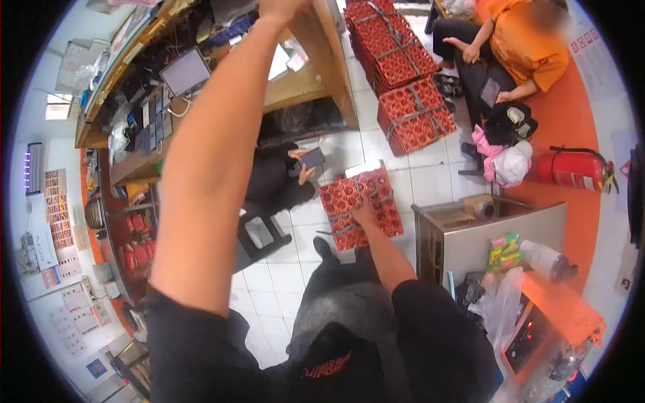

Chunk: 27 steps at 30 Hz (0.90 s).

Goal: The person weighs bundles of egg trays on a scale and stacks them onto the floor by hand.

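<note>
1 tied stack of red egg trays (388, 213) is in front of us, near our shoe (325, 248). Our right hand (365, 211) curls around its gray strap (325, 233). Our left hand (281, 8) is up high, cut off by the top edge, so we can't tell what its fingers do. We see more tied red trays (418, 111) on the white floor tiles (363, 144). A sitting person in orange (531, 54) holds a phone (490, 92).

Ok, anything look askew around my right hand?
Yes: a thin dark strap end pokes past the left edge of the red dimpled trays at your right hand. Odd, since straps on the farther red stacks lie flat.
</note>
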Each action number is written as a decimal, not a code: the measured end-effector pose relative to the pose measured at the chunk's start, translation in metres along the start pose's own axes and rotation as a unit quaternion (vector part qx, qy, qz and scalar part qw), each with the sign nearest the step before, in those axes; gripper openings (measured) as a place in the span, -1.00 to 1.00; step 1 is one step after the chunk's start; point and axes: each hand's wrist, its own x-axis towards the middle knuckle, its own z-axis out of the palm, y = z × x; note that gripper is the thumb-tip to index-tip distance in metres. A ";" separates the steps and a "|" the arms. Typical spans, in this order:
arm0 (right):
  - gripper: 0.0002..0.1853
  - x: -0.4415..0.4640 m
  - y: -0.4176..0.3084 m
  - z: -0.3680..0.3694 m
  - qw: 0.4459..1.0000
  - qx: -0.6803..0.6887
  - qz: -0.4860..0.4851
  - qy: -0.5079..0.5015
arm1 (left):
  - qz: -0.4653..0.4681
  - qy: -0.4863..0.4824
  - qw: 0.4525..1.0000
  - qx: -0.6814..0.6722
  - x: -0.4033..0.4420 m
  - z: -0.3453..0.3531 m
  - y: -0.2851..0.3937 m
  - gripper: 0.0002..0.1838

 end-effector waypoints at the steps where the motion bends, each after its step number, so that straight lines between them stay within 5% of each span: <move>1: -0.38 -0.004 -0.009 -0.007 0.998 -0.015 0.053 -0.042 | -0.009 -0.010 1.000 0.001 -0.007 0.002 -0.002 -0.48; 7: -0.63 0.027 0.009 0.008 0.991 -0.058 0.027 -0.114 | 0.098 0.072 0.992 0.027 -0.002 0.010 -0.010 -0.64; 11: -0.63 0.025 -0.011 -0.009 0.981 -0.008 0.095 -0.168 | 0.064 0.049 0.996 0.043 -0.001 0.009 -0.009 -0.69; 16: -0.64 0.023 0.032 0.035 0.997 -0.038 0.046 -0.047 | 0.059 0.057 0.996 0.043 -0.001 0.004 -0.002 -0.68; 20: -0.58 -0.010 -0.017 0.014 0.985 -0.147 0.083 0.032 | 0.054 0.047 0.996 0.052 0.001 0.009 -0.007 -0.67; 23: -0.48 -0.002 -0.010 0.012 0.987 -0.148 0.067 -0.015 | 0.075 0.065 0.994 0.051 0.001 0.011 -0.009 -0.65; 27: -0.68 0.016 0.008 0.005 0.988 -0.115 0.055 -0.091 | 0.144 0.060 0.985 0.073 0.003 0.005 -0.012 -0.62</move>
